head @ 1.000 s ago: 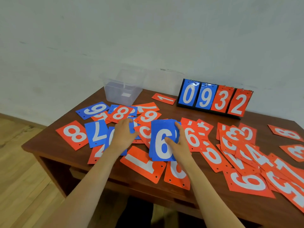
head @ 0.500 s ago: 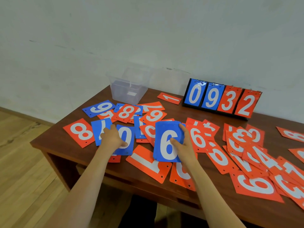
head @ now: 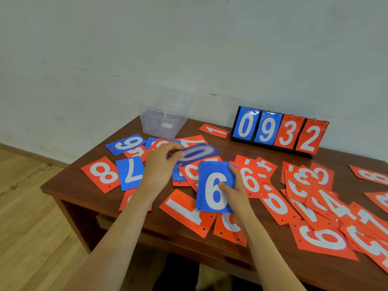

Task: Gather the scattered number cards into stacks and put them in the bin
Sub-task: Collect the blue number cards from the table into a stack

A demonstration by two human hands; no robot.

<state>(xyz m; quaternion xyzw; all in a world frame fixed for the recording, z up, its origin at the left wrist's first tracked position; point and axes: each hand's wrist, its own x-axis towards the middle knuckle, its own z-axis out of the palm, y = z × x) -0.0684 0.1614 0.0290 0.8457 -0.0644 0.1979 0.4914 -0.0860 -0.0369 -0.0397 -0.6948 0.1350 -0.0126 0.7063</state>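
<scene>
Blue card stack (head: 214, 187), 6 on top, in right hand (head: 236, 192): thumb across face, fingers curled round far edge. Left hand (head: 161, 164) pinches one blue 0 card (head: 196, 154), blurred, raised above table (head: 69, 181). Red cards (head: 321, 240) overlapping, uncountable. One clear bin (head: 163, 122), far edge. Scoreboard (head: 279, 131): four digits.

Bare forearms; bare left hand (head: 160, 166), right hand (head: 235, 193).

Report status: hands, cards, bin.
Left hand pinches blue 0 card above the table. Right hand grips blue stack, 6 on top. Many red cards scattered; clear bin at back, unobstructed.
</scene>
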